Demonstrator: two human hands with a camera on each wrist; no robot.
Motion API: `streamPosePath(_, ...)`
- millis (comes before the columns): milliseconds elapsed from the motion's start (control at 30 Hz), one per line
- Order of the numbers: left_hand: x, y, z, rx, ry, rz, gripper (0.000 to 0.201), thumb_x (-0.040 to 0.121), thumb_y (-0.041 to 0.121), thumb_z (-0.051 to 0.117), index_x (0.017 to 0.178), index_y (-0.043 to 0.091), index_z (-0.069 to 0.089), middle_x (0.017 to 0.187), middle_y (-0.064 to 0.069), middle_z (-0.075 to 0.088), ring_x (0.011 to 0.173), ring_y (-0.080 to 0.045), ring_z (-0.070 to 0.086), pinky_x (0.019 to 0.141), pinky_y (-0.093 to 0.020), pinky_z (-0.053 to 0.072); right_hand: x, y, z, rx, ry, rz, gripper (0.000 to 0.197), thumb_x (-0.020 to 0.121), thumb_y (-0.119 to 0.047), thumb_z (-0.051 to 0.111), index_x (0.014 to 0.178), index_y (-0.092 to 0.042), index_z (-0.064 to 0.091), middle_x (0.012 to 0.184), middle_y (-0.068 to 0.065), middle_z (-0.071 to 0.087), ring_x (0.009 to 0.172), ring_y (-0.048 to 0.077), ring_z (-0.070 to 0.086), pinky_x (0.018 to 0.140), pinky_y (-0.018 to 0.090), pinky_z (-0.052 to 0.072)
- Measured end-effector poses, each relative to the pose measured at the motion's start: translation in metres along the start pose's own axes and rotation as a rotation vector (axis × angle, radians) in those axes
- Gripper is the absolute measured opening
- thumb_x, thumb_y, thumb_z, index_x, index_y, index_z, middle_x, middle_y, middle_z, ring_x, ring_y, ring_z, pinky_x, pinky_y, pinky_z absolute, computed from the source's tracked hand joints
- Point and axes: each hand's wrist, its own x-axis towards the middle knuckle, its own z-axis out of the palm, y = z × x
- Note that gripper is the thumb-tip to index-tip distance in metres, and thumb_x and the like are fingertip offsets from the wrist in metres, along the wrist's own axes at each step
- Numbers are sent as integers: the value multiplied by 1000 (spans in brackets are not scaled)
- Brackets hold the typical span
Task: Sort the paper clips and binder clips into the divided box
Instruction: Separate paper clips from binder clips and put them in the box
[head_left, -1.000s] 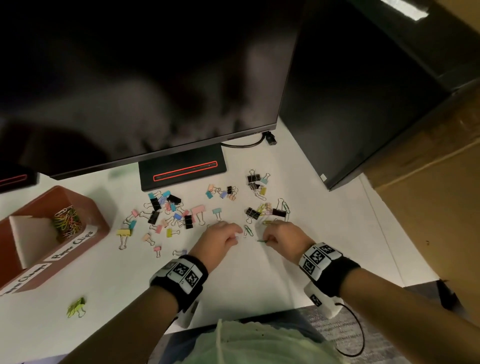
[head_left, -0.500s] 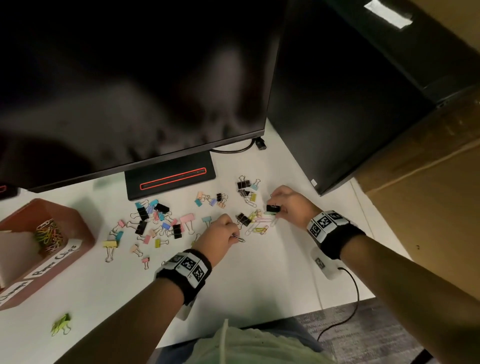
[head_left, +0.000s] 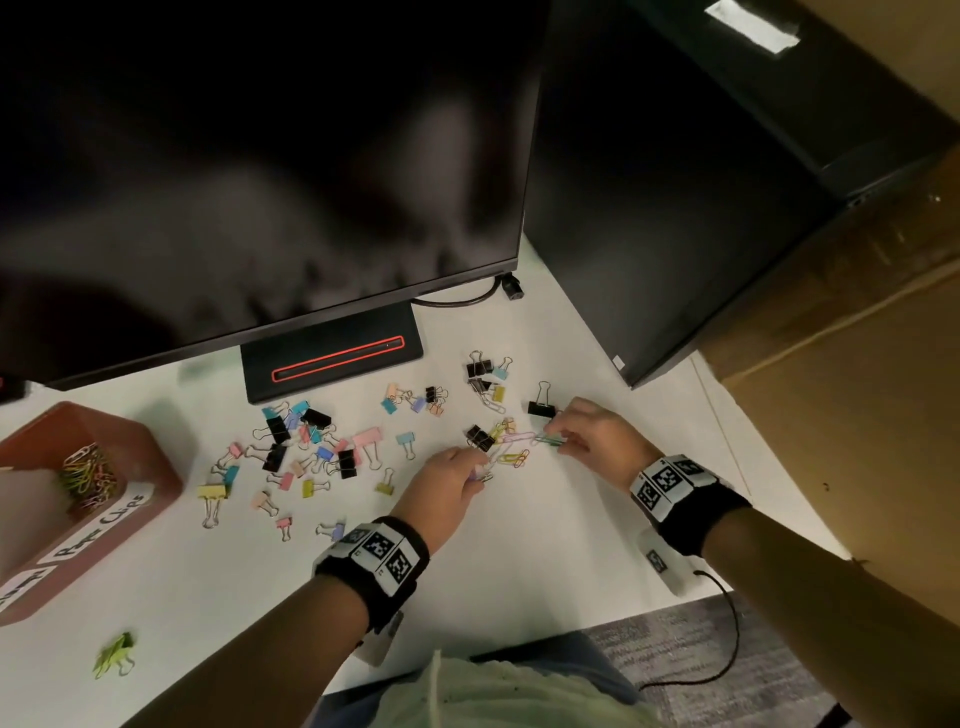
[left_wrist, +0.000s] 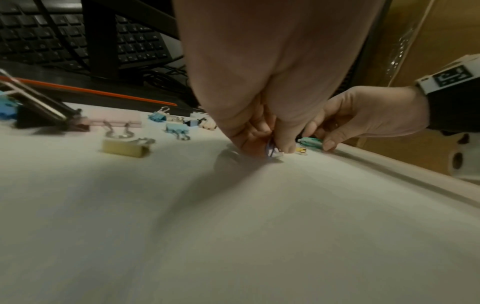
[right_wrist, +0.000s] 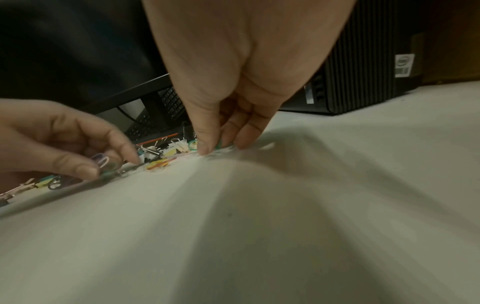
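Both bare forearms end in black wristbands (head_left: 372, 564) ringed with white tiles printed with black square markers, a white camera unit (head_left: 662, 564) hangs under the right band (head_left: 685, 506) trailing a thin black cable (head_left: 727, 639), and a pale green garment (head_left: 498, 696) covers the torso.

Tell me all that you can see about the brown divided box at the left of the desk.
The divided box is reddish-brown with rounded corners and stands on the white desk at the left edge, partly cut off. A pale divider splits it. The far compartment holds a heap of coloured paper clips. White handwritten labels are stuck on its near wall; one seems to read "Paper Clips". Neither hand touches it.
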Motion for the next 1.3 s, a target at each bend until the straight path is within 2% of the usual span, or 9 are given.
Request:
streamPosePath(133,10,13,8,-38,68,-92,35,89,12,56,123,10,53,98,-7,59,86,-14,52,83,-22,43,11,-6,5,-27,-57,53,31,83,-7,67,114,-8,65,96,5,47,84,14,47,82,20,36)
streamPosePath(333,23,16,6,33,88,-110,15,87,11,59,100,4,61,99,-12,57,86,-22,55,75,-24,43,15,-12,6,-29,-59,72,15,80,-9,70,94,-5,72,101,12,58,83,20,53,77,20,38)
streamPosePath(467,23,13,4,71,48,-107,13,88,8,57,99,3,61,106,-11,50,89,-24,54,82,-25,42,11,-15,6,-110,-60,36,8,81,-10,68,88,-8,70,95,9,67,91,29,58,85,29,44)
streamPosePath(600,13,5,-4,118,18,-70,7,88,8,55,92,5,60,96,-12,57,78,-16,47,69,-21,36,7,-26,10,-169,-109,35,14,83,-6,59,93,-9,68,98,8,68,96,27,56,91,27,40)
streamPosePath(800,-11,-7,-18,3,64,-101,10,85,6,59,94,8,62,84,-3,58,75,-13,50,67,-19,37,7,-40,19,-111,-97,34,16,82,0,53,89,-6,66,100,9,61,88,25,61,80,30,50)
streamPosePath(967,-49,-21,-61,-133,233,-150,8,85,12,63,92,14,64,79,3,61,69,-4,56,62,-8,42,22,-70,19,-28,18,-116,14,78,7,60,81,-5,66,88,7,61,74,17,59,72,21,48)
streamPosePath(1100,-92,-51,-120,-177,473,-259,7,84,13,64,89,18,62,81,5,61,74,-6,57,61,-11,46,54,-141,27,49,42,-341,13,77,6,65,80,-6,67,88,6,61,74,7,52,71,14,43)
streamPosePath(1200,-128,-85,-169,-113,639,-359,8,84,11,65,85,18,61,77,8,61,72,-6,58,64,-10,43,88,-210,47,71,-8,-455,11,79,3,64,82,-8,67,88,6,59,74,8,52,70,19,44)
streamPosePath(1300,-162,-128,-208,-103,756,-516,7,84,16,65,89,13,62,84,-3,67,77,-19,63,72,-28,50,119,-284,77,141,-45,-556,13,79,3,63,81,-8,67,86,7,60,75,12,54,71,23,47)
